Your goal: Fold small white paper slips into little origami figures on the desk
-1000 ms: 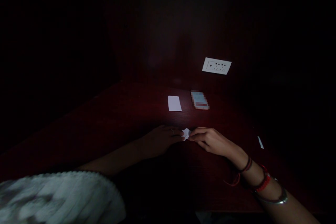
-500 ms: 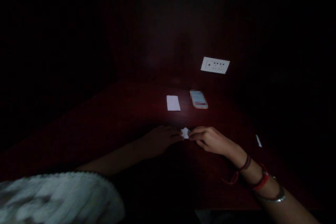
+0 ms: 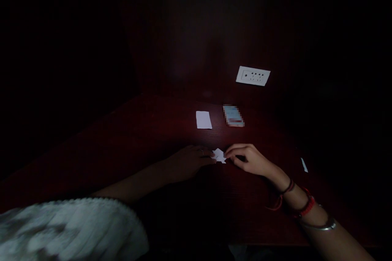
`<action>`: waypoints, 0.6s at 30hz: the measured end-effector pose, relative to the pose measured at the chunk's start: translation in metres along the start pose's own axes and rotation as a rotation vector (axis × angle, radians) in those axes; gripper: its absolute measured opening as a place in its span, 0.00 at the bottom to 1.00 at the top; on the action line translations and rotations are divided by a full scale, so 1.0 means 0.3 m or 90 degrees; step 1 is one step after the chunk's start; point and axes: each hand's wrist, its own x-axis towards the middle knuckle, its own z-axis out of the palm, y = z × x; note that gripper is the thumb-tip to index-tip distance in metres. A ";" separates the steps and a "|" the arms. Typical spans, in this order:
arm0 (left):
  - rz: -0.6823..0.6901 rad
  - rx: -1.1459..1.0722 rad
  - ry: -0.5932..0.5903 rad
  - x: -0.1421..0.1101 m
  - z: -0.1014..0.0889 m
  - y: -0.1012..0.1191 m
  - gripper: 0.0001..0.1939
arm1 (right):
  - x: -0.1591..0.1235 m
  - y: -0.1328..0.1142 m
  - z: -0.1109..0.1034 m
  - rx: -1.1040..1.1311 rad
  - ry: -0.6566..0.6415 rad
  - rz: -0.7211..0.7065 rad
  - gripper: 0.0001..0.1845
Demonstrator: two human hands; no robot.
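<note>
A small white folded paper piece (image 3: 219, 155) lies on the dark red table (image 3: 131, 138) between my two hands. My left hand (image 3: 191, 161) rests on the table with its fingertips pressed on the paper's left edge; a ring shows on one finger. My right hand (image 3: 248, 159) has its fingers curled and pinches the paper's right edge. Red thread bands and a metal bangle circle my right wrist. The scene is very dark.
A white rectangular card (image 3: 203, 120) and a blurred small pack (image 3: 233, 116) lie farther back on the table. A white wall socket plate (image 3: 252, 76) is mounted behind them. A small paper scrap (image 3: 304, 164) lies at the right. My white sleeve (image 3: 70, 228) fills the lower left.
My right hand has lifted its knuckles and curled tighter over the paper's right edge; a little more of the paper shows. My left hand has stayed put.
</note>
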 end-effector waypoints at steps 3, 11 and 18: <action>0.007 -0.007 0.005 0.005 -0.009 0.006 0.24 | 0.011 0.018 -0.003 0.018 0.077 0.057 0.11; 0.021 -0.022 0.010 0.006 0.000 -0.002 0.21 | 0.032 0.042 0.051 0.129 0.062 0.180 0.15; 0.033 -0.024 -0.004 0.010 -0.006 0.002 0.26 | 0.043 0.051 0.074 0.260 0.086 0.305 0.19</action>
